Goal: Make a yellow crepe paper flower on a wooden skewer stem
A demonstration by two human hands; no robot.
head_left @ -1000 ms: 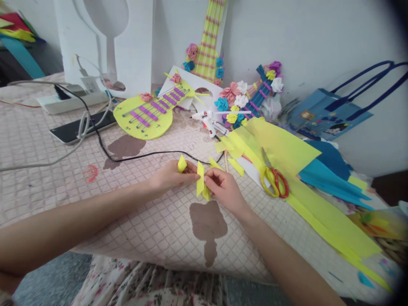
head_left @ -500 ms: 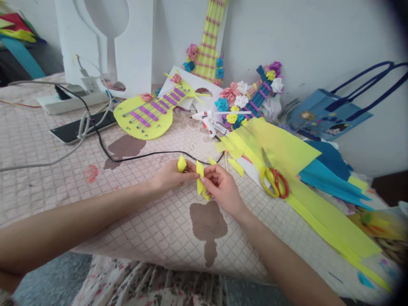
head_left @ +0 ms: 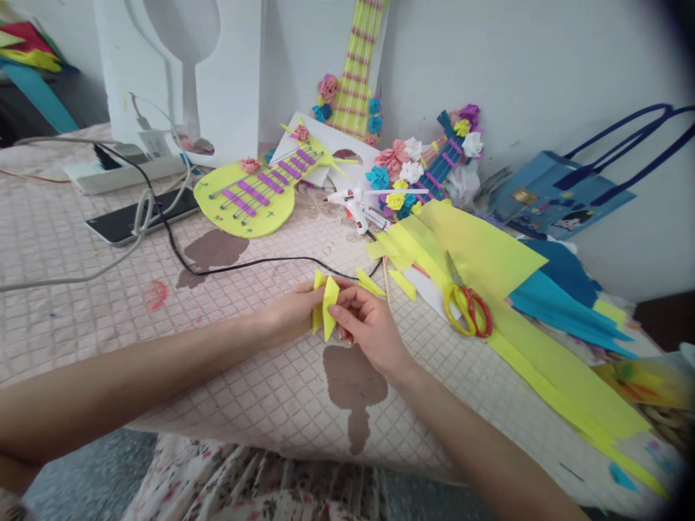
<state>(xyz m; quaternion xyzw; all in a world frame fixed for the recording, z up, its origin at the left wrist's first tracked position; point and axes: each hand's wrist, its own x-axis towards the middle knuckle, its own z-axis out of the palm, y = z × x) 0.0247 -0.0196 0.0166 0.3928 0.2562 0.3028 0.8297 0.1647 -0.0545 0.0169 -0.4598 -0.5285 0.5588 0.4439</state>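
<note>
Near the middle of the table, my left hand [head_left: 298, 311] is closed around a yellow paper strip [head_left: 318, 302], its fingers partly hidden behind the paper. Close against it, my right hand [head_left: 369, 325] pinches a second yellow strip [head_left: 331, 307] between thumb and fingers. The two strips stand side by side, slanted ends upward. More yellow strips [head_left: 402, 284] lie on the cloth to the right, beside yellow-and-red scissors [head_left: 468, 307] on large yellow sheets [head_left: 472, 246].
A white glue gun [head_left: 350, 206] stands behind my hands, its black cable [head_left: 260, 262] crossing the table. Farther back are a yellow paper guitar [head_left: 250, 199], a phone [head_left: 141, 217], a power strip [head_left: 127, 174], paper flowers [head_left: 399, 163] and a blue bag [head_left: 554, 192].
My hands have come closer together, and the held strips have shifted left, now side by side. The strip that hung below my right fingers no longer shows there.
</note>
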